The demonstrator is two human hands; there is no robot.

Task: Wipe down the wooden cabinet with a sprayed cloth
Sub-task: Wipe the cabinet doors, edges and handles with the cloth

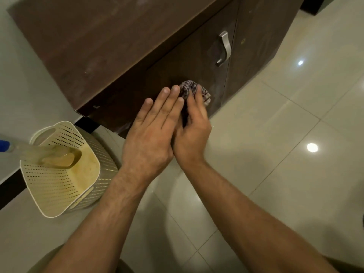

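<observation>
A dark brown wooden cabinet (110,46) fills the upper part of the view, its door front facing the tiled floor. A striped, bunched cloth (190,89) is pressed against the lower door. My right hand (194,127) grips the cloth, fingers wrapped over it. Beside it lies my left hand (151,133), flat with fingers straight and together, touching the right hand; whether it touches the cloth is hidden.
A silver door handle (224,48) sits above and right of the cloth. A cream perforated plastic basket (59,186) stands on the floor at left, holding a spray bottle (45,154) with a blue top. Glossy beige floor tiles (285,134) spread to the right.
</observation>
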